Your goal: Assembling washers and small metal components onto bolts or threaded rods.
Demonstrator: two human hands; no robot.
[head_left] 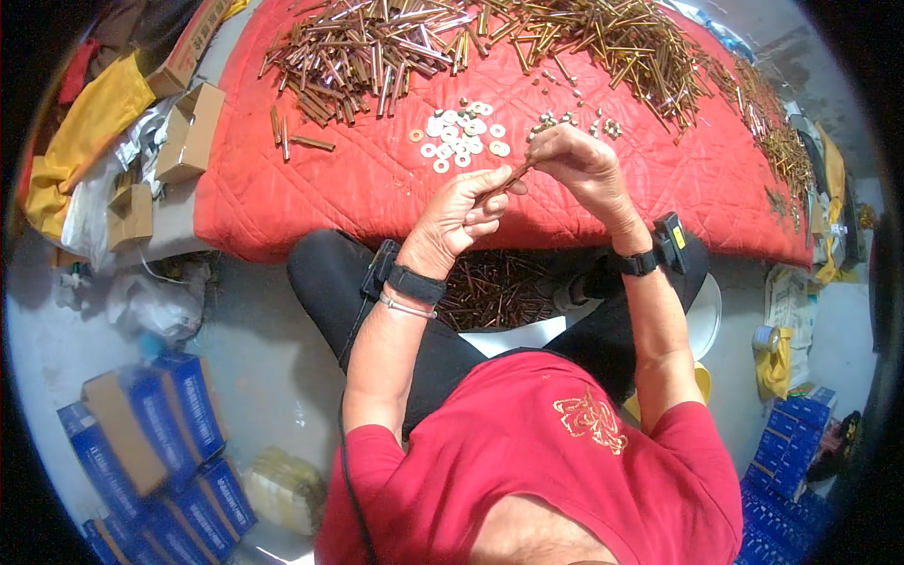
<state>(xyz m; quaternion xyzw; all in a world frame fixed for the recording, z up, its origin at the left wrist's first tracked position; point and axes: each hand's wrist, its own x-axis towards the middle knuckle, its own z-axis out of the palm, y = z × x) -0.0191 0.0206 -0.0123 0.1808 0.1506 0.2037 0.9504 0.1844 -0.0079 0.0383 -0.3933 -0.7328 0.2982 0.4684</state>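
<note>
My left hand (pixel 463 209) is closed around a thin copper-coloured metal tube (pixel 515 177), which slants up to the right above the near edge of a red quilted cover. At its upper end, my right hand (pixel 582 162) pinches with fingertips pressed together; whatever small part they may hold there is hidden. Just left of the hands lies a loose group of pale flat washers (pixel 459 137). Small metal nut-like pieces (pixel 610 128) are scattered beyond the right hand.
Copper-coloured tubes (pixel 367 56) pile up at the far left of the red cover (pixel 273 193), with thinner golden rods (pixel 640 56) at the far right. Below, more rods (pixel 494 292) lie between my legs. Blue boxes (pixel 155 424) stack at the lower left, others (pixel 791 443) at the lower right.
</note>
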